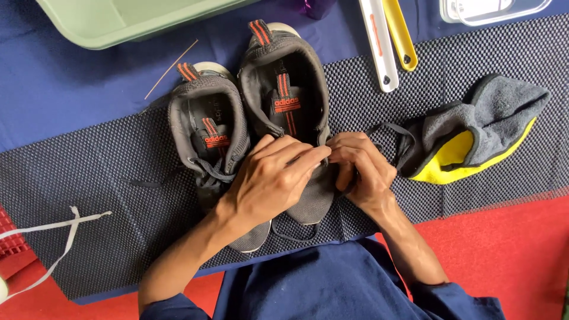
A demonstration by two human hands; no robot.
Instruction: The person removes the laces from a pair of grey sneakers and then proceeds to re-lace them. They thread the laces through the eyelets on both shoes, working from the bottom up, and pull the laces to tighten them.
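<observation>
Both my grips pinch the thin dark lace (385, 127) over the right dark grey mesh sneaker (288, 106), mid black grid mat (89, 195): left hand (269, 178), right hand (361, 169). Lace limp, light; shoe soft; hold near eyelets.

Head camera, straight down, close over mat (89, 225).
</observation>
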